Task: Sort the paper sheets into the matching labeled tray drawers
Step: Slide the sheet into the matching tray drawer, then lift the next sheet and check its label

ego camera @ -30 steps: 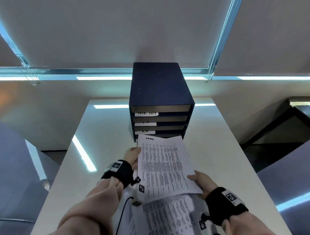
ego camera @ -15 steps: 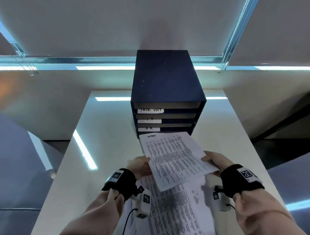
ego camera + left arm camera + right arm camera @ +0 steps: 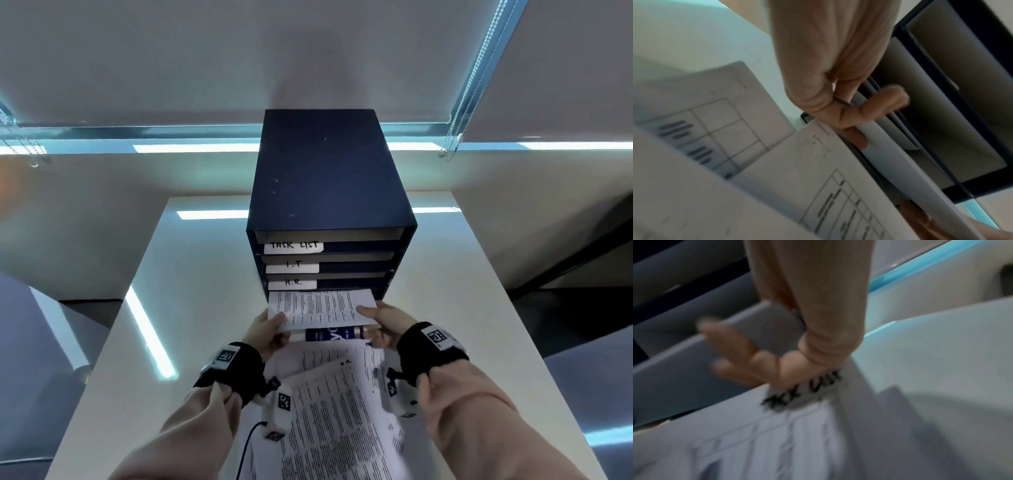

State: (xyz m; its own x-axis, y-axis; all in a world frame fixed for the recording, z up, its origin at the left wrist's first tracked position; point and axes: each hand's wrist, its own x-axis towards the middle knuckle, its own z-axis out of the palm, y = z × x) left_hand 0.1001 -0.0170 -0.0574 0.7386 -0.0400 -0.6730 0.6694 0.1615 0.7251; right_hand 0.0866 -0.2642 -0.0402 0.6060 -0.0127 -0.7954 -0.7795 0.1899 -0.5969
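From the head view, the left hand [image 3: 265,330] and right hand [image 3: 382,323] reach far forward, each pinching a near corner of the white printed paper sheet [image 3: 320,308], whose far edge sits in the lowest slot of the dark blue drawer tray box [image 3: 329,192]. In the left wrist view, the thumb [image 3: 875,105] presses on the sheet's edge [image 3: 900,162]. In the right wrist view, blurry fingers [image 3: 729,344] curl under the grey sheet [image 3: 764,324].

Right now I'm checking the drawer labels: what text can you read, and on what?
"TASK LIST": top drawer label.
"I.T": second drawer label.
"H.R.": third drawer label.
"H.R.": loose sheet on the table.
"...K LIST": another sheet, partly hidden.
Printed tables and pen lettering: unreadable.
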